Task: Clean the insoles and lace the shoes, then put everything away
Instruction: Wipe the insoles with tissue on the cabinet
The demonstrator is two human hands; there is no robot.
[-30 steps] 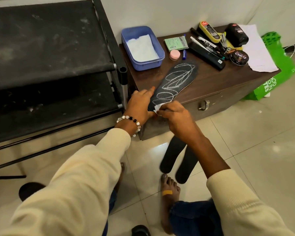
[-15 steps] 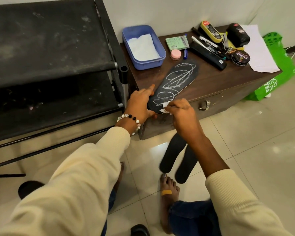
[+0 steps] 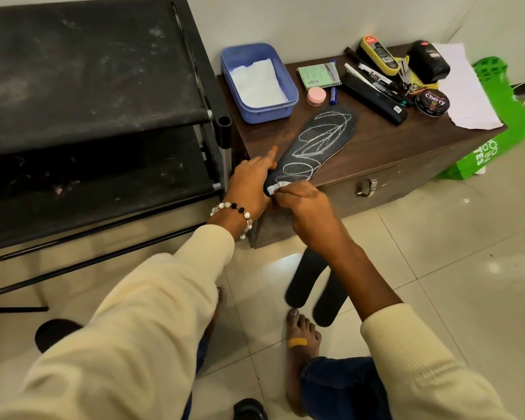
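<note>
A black insole (image 3: 319,144) scribbled with white chalk lines lies slantwise on the brown wooden chest (image 3: 385,150), its heel over the front left corner. My left hand (image 3: 252,183) grips the heel edge, index finger stretched along the insole's side. My right hand (image 3: 303,204) pinches a small white tissue (image 3: 278,187) against the heel. Two more black insoles (image 3: 311,283) lie on the tiled floor below my right forearm.
On the chest stand a blue tub of white tissues (image 3: 256,83), a pink jar (image 3: 316,97), a green packet (image 3: 318,74), shoe brushes, pens and a polish tin (image 3: 431,102). A black shoe rack (image 3: 88,116) fills the left. A green bag (image 3: 503,131) sits at the right. A black shoe (image 3: 249,409) lies near my feet.
My right hand with the tissue moved up the heel and then back down to its end. My left hand stayed on the insole's edge.
</note>
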